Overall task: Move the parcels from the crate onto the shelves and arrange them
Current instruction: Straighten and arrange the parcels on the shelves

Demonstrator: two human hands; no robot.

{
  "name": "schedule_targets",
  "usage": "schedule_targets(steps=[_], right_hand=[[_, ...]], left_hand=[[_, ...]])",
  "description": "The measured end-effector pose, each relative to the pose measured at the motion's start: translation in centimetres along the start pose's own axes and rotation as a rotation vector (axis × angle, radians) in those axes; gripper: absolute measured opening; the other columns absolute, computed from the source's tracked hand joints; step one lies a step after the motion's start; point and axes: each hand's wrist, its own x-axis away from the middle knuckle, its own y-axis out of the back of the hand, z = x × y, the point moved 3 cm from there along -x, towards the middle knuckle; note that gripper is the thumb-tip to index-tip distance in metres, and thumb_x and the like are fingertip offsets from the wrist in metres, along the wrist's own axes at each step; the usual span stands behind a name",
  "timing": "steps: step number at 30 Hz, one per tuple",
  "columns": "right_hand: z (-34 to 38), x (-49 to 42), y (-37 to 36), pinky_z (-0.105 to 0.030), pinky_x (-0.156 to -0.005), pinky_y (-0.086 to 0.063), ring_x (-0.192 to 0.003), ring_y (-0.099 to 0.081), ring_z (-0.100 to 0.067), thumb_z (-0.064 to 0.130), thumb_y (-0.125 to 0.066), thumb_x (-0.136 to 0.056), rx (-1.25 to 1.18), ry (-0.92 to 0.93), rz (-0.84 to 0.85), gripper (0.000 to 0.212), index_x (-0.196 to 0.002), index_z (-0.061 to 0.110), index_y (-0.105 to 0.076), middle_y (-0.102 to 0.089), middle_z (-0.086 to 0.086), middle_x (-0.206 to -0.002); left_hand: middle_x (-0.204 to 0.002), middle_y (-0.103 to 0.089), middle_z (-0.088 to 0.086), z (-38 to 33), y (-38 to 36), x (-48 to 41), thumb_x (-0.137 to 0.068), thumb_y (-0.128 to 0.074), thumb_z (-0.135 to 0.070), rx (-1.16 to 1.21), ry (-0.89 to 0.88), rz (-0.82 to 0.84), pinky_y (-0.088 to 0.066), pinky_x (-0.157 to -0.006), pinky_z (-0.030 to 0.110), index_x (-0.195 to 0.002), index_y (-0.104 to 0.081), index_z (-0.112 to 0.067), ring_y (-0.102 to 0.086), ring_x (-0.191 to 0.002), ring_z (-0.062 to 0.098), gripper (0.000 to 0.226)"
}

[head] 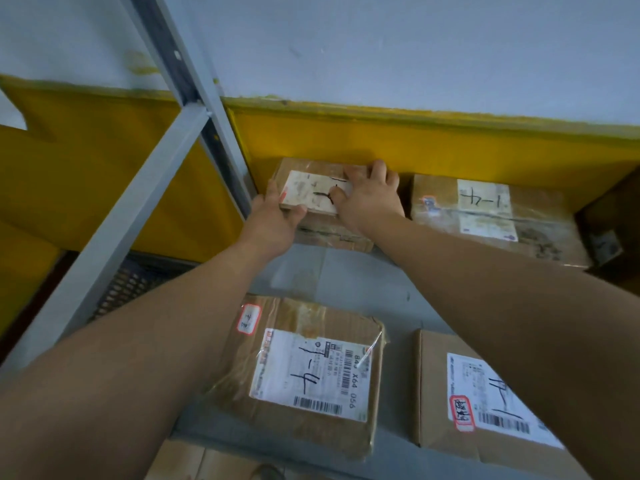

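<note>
The small parcel [311, 194] lies on top of a brown box [329, 235] at 12 o'clock, at the back of the shelf [346, 278]. The left hand [273, 220] grips its left edge. The right hand [370, 195] lies flat on top, fingers spread, pressing down. To do this well, I think both hands should slide it until its edges line up with the box below, then let go gently. Another big box [540, 230] sits near, at 2 o'clock.
</note>
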Motion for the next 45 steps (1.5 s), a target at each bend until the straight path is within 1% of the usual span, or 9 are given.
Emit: schedule_targets(steps=[7, 14, 16, 19, 23, 27, 31, 35, 45], right_hand=[[0.3, 0.4, 0.4, -0.051, -0.104, -0.038, -0.136, -0.023, -0.039, 0.055, -0.036, -0.099, 0.032, 0.003, -0.027, 0.057, -0.151, 0.031, -0.032, -0.022, -0.008, -0.150], [-0.1, 2.1, 1.6, -0.056, -0.118, -0.017, -0.150, -0.004, -0.036, 0.066, -0.039, -0.095, 0.143, 0.064, 0.057, 0.072, -0.155, 0.027, -0.025, -0.009, -0.009, -0.164], [-0.1, 4.3, 2.0, -0.054, -0.120, -0.012, -0.151, -0.001, -0.034, 0.063, -0.040, -0.096, 0.154, 0.135, 0.017, 0.073, -0.155, 0.025, -0.022, -0.006, -0.010, -0.165], [0.0, 9.2, 2.0, -0.051, -0.119, -0.018, -0.150, -0.010, -0.032, 0.059, -0.041, -0.098, 0.102, 0.213, 0.052, 0.068, -0.154, 0.023, -0.028, -0.015, -0.011, -0.163], [-0.6, 16.2, 0.5, -0.045, -0.114, -0.032, -0.143, -0.029, -0.029, 0.059, -0.044, -0.097, -0.023, 0.165, 0.203, 0.064, -0.151, 0.023, -0.037, -0.033, -0.005, -0.156], [-0.3, 20.8, -1.3, -0.044, -0.114, -0.031, -0.141, -0.030, -0.029, 0.058, -0.046, -0.097, -0.115, 0.066, 0.220, 0.066, -0.152, 0.024, -0.033, -0.031, -0.005, -0.155], [0.9, 23.6, -3.7, -0.048, -0.118, -0.022, -0.150, -0.004, -0.030, 0.055, -0.045, -0.098, -0.074, 0.016, 0.210, 0.073, -0.157, 0.028, -0.010, 0.000, -0.001, -0.165], [1.4, 25.0, -4.9, -0.048, -0.121, -0.017, -0.152, 0.003, -0.030, 0.052, -0.042, -0.100, -0.099, -0.014, 0.150, 0.071, -0.158, 0.027, -0.009, 0.009, -0.002, -0.166], [0.9, 25.6, -3.3, -0.046, -0.120, -0.017, -0.152, -0.007, -0.029, 0.053, -0.041, -0.100, -0.153, -0.087, 0.104, 0.069, -0.158, 0.023, -0.016, -0.005, -0.006, -0.166]], left_hand=[[-0.156, -0.029, 0.005, -0.4, 1.0, -1.0, -0.094, -0.057, -0.042, -0.075, 0.079, 0.075, -0.035, -0.112, 0.045, -0.156, 0.002, -0.025, -0.035, -0.139, 0.031, 0.088], [-0.140, -0.047, -0.010, 1.3, 2.5, 6.6, -0.086, -0.062, -0.045, 0.018, -0.044, 0.177, -0.037, -0.108, 0.034, -0.148, -0.033, -0.031, -0.044, -0.127, 0.012, 0.069], [-0.151, -0.038, -0.005, 2.7, 2.8, 9.7, -0.080, -0.060, -0.060, 0.005, -0.013, 0.164, -0.041, -0.106, 0.036, -0.150, -0.030, -0.029, -0.044, -0.130, 0.015, 0.082], [-0.152, -0.034, -0.005, 5.3, 2.8, 13.8, -0.092, -0.060, -0.042, 0.049, 0.026, 0.141, -0.036, -0.109, 0.031, -0.154, -0.021, -0.021, -0.040, -0.134, 0.015, 0.076], [-0.118, -0.055, -0.018, 7.2, 2.6, 18.4, -0.094, -0.061, -0.019, 0.088, 0.021, 0.157, -0.042, -0.073, 0.002, -0.133, -0.042, -0.029, -0.057, -0.106, 0.006, 0.044], [-0.151, -0.036, -0.005, 8.8, 2.9, 20.5, -0.092, -0.065, -0.025, 0.053, -0.027, 0.199, -0.032, -0.093, 0.021, -0.155, -0.015, -0.029, -0.040, -0.131, 0.016, 0.080], [-0.153, -0.035, -0.001, 9.2, 3.1, 21.3, -0.095, -0.061, -0.026, 0.041, -0.060, 0.178, -0.031, -0.091, 0.022, -0.156, -0.008, -0.028, -0.040, -0.132, 0.018, 0.081], [-0.148, -0.043, -0.001, 9.6, 3.6, 21.9, -0.094, -0.061, -0.030, -0.021, -0.101, 0.163, -0.037, -0.093, 0.027, -0.156, -0.010, -0.028, -0.046, -0.129, 0.020, 0.080], [-0.147, -0.043, 0.001, 9.8, 4.8, 20.4, -0.085, -0.066, -0.041, -0.215, -0.141, 0.187, -0.046, -0.103, 0.045, -0.152, -0.024, -0.028, -0.047, -0.128, 0.024, 0.079]])
